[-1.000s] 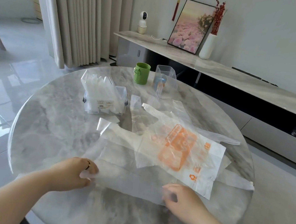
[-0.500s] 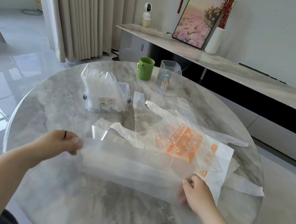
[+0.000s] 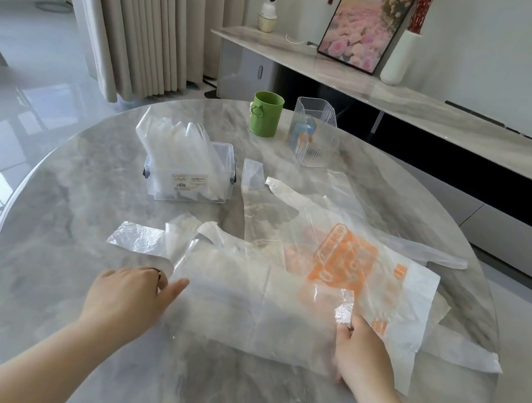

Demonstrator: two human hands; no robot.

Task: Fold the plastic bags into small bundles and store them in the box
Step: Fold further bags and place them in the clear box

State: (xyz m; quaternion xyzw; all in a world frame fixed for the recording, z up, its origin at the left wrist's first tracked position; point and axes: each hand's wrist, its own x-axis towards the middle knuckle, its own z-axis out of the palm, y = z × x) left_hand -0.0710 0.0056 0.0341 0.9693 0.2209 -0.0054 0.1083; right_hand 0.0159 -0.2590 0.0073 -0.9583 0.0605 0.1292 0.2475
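A translucent white plastic bag (image 3: 255,306) lies folded lengthwise into a wide strip on the round marble table (image 3: 55,239). My left hand (image 3: 128,294) holds its left end, with the thumb lying flat on the plastic. My right hand (image 3: 356,349) pinches the strip's right end. Beneath and behind it lies a white bag with orange print (image 3: 349,258), overlapping other clear bags (image 3: 278,199). A clear plastic box (image 3: 188,179) at the middle left stands packed with upright folded bags.
A green mug (image 3: 265,114) and a ribbed clear holder (image 3: 312,139) stand at the table's far side. A long marble sideboard (image 3: 443,117) runs behind, carrying a picture, a white vase and a small camera. Curtains hang at the back left.
The near edge of the bag was lifted and carried away from me, folding the bag over itself. Both hands moved forward with it and now hold the strip's ends down on the table.
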